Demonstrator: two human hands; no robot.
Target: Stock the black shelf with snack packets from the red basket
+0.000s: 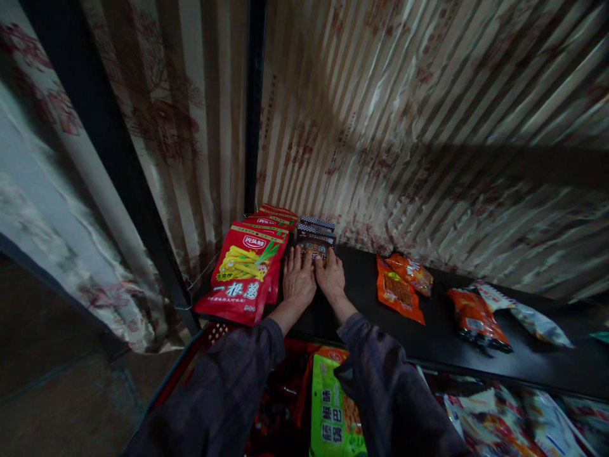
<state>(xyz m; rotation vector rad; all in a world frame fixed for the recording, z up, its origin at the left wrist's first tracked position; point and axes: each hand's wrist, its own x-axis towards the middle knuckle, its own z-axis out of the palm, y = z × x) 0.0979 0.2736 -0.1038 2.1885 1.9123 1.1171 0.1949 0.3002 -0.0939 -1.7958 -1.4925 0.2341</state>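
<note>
dark packets point toward the curtain, long axis apparently likewise.

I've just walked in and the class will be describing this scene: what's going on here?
A person has the left hand and right hand laid side by side, fingers on the front of some dark brown packets with checkered tops, on a flat black shelf. Glossy red pouches with yellow sticks pictured on them stand to the left; orange plastic packets lie to the right. Below the shelf, between the sleeves, is a bright green packet.
</note>
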